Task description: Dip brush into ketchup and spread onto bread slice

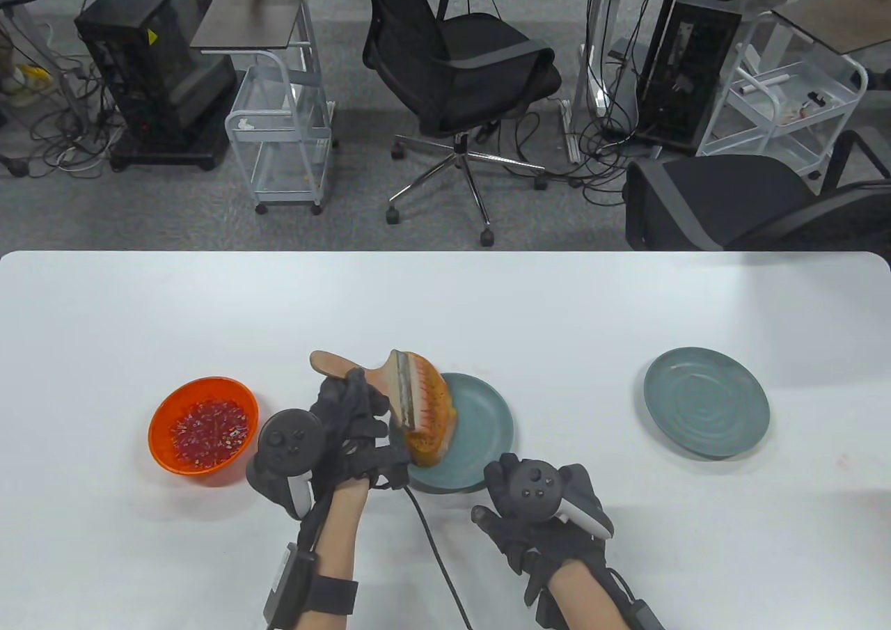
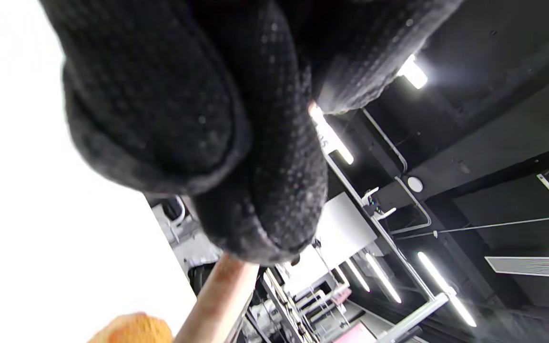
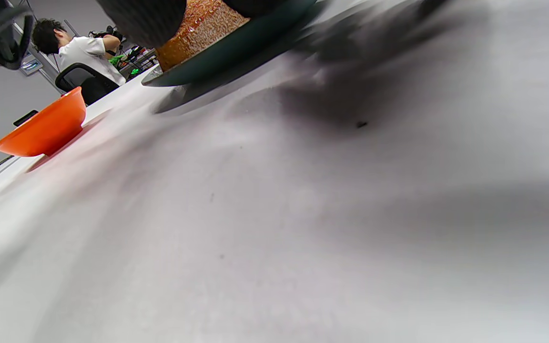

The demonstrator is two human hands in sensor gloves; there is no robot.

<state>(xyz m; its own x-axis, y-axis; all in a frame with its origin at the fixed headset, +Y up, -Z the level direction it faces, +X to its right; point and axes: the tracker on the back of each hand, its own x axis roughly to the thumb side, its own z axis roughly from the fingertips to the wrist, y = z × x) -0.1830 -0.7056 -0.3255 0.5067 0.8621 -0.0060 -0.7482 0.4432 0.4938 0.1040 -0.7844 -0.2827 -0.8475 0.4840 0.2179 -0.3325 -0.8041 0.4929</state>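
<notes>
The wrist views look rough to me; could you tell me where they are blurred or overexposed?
Left wrist view: the table is blown out to plain white, the ceiling lights glare, and the glove fingers fill the frame, close and soft. Right wrist view: the table is smeared and the plate edge is blurred; the orange bowl stays fairly sharp.

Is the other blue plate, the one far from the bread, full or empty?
Empty. In the table view the far plate on the right shows only its bare ringed surface, while the bread slice sits over the near plate.
</notes>
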